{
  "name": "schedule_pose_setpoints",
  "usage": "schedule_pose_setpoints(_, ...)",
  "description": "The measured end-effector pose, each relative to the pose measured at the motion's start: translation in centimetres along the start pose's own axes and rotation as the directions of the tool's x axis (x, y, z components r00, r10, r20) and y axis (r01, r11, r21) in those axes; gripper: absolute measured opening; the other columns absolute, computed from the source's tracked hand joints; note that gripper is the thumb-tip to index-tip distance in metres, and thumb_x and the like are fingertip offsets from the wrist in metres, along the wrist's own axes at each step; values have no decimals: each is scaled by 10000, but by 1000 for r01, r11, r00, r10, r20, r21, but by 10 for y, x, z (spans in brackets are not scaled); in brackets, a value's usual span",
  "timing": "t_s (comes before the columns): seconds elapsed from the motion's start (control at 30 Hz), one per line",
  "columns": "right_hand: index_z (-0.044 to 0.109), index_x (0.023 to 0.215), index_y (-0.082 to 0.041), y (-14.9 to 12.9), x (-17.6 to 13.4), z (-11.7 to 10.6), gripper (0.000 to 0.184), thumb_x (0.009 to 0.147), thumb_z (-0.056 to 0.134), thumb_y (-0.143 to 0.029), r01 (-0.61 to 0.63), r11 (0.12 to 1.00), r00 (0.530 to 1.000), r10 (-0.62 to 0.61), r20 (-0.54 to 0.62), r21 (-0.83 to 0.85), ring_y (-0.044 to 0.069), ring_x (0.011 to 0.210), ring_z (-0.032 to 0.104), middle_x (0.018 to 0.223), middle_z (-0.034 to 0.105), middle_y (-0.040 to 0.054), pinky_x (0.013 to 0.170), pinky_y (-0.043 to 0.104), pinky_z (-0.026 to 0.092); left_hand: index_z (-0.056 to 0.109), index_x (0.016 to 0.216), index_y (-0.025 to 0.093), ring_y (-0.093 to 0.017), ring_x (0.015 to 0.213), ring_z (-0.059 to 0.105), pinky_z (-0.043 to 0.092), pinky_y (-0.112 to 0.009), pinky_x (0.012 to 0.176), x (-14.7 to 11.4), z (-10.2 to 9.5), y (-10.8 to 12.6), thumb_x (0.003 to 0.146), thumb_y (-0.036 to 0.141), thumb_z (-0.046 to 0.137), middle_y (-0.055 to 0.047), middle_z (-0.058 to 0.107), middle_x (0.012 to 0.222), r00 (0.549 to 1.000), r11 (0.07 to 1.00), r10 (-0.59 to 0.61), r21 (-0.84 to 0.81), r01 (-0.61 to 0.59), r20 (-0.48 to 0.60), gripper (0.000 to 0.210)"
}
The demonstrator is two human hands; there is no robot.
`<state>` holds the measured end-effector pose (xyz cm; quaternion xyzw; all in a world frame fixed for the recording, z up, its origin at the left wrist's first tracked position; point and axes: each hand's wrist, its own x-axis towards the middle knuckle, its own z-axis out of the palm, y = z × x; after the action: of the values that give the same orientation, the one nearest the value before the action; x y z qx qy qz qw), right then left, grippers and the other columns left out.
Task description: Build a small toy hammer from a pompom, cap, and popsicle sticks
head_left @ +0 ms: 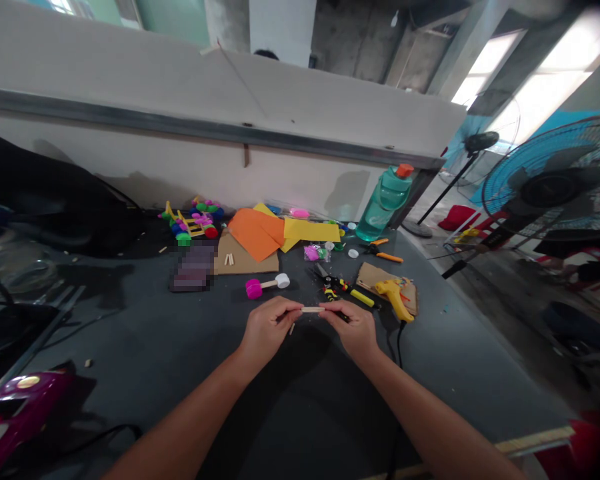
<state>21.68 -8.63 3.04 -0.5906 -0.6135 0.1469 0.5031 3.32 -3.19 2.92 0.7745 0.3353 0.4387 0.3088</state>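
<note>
A short pale wooden stick (312, 310) is held level between both hands, over the dark table. The thumb and fingers of my left hand (270, 327) pinch its left end. My right hand (354, 328) pinches the other end in the same way. Just beyond the hands lies a stick with a pink cap and a white cap (281, 281) at its two ends. Another small wooden piece (292, 329) rests below my left fingers. Yellow-and-black handled pliers (333, 283) lie past my right hand, with a yellow glue gun (396, 300) on cardboard to their right.
Orange paper (257, 233) and yellow paper (313, 231) lie at the back beside a green bottle (384, 203). Colourful small wheeled models (193, 223) stand at back left, behind a blurred-out flat object (194, 267). Orange-handled pliers (384, 252) lie near the bottle. A fan (550, 187) stands right.
</note>
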Motion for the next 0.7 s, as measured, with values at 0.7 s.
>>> schedule_pose_setpoints(0.7, 719, 797, -245, -6, -2, 0, 112, 785, 620, -294, 57, 998, 998, -58, -3, -40, 166, 628, 654, 720, 712, 6, 613, 271, 517, 664, 782, 197, -124, 636, 596, 447, -220, 595, 0, -2, 4, 829, 238, 560, -1, 650, 683, 1000, 999, 0, 36, 1, -9, 121)
